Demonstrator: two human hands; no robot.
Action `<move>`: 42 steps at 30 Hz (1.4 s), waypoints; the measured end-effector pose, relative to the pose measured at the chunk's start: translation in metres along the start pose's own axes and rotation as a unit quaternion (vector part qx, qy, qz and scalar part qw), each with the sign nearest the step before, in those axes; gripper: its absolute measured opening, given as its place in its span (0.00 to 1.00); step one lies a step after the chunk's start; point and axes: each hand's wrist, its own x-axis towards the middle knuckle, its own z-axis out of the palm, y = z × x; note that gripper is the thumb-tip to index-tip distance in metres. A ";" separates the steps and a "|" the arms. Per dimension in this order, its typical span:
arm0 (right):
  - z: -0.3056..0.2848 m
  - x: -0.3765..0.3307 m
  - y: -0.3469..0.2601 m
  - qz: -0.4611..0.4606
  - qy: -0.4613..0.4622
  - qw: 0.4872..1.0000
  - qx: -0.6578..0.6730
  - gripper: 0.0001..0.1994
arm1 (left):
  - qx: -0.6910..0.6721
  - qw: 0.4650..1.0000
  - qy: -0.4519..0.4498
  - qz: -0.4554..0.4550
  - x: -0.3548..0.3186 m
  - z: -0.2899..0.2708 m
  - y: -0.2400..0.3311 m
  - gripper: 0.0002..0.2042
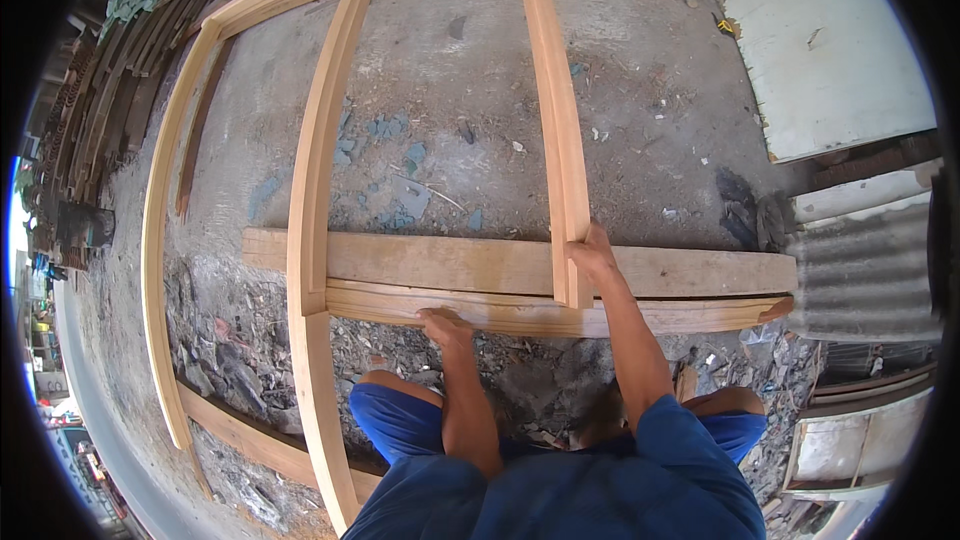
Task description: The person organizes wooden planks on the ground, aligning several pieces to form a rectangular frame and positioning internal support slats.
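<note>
Right of centre, the right hand (597, 255) clasps a long, pale, squared wooden beam (560, 120), likely steadying it; lower centre, the left hand (447, 328) touches a yellowish timber plank (515, 315), grip unclear.

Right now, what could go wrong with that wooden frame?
The long bar might shift if the right hand loses its grip near the end. The left hand, at the near edge of the pale board, could get its fingers pinched if the board moves. Loose rubble nearby could make footing unsteady.
</note>
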 end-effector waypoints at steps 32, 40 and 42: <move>-0.287 -0.129 0.299 0.247 0.187 0.833 0.458 0.32 | 0.064 0.997 -0.039 -0.025 -0.027 0.034 0.014 0.31; -0.290 -0.132 0.319 0.327 0.281 0.758 0.489 0.33 | 0.137 0.986 -0.096 0.028 -0.011 0.005 0.016 0.29; -0.304 -0.133 0.333 0.326 0.203 0.828 0.408 0.30 | 0.148 0.984 -0.089 0.050 -0.018 0.013 0.009 0.31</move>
